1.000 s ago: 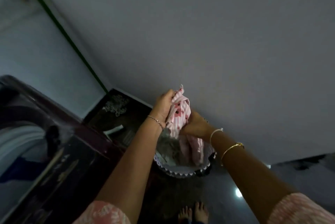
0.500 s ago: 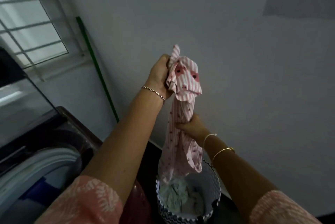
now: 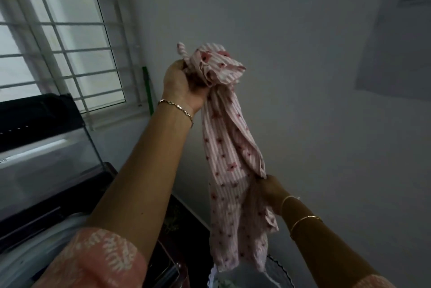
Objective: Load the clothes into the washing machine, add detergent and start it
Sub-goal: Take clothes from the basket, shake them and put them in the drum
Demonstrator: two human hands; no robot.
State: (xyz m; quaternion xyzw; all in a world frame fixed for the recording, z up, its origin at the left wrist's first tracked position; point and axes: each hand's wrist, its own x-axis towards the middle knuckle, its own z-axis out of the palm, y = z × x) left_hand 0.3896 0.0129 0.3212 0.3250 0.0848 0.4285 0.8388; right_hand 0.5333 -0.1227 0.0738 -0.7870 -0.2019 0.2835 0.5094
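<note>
From where I sit, the washing machine point(image 3: 46, 222) is the biggest thing in view. It lies low and to the left of both sets of fingers, with its lid raised and the tub mouth under the left forearm.

The pink striped garment point(image 3: 224, 159) hangs to the right of the machine. Its long axis runs close to vertical, from a bunched top at the upper fingers down past the lower ones. Its loose tail falls below the right fingers towards the laundry basket point(image 3: 278, 269). I cannot tell whether the hem clears the basket rim or brushes it.

The left hand point(image 3: 184, 84) is the high one, clenched round the gathered top of the cloth. The right hand point(image 3: 270, 188) is lower and to the right, gripping a fold about midway down. Its fingertips are mostly buried in fabric.

My reading is that the coming move is a swing left and down into the tub. The left hand is nearer the opening, so it should lead. The tail below the right fingers needs to be lifted so it does not drag on the machine's edge.
</note>
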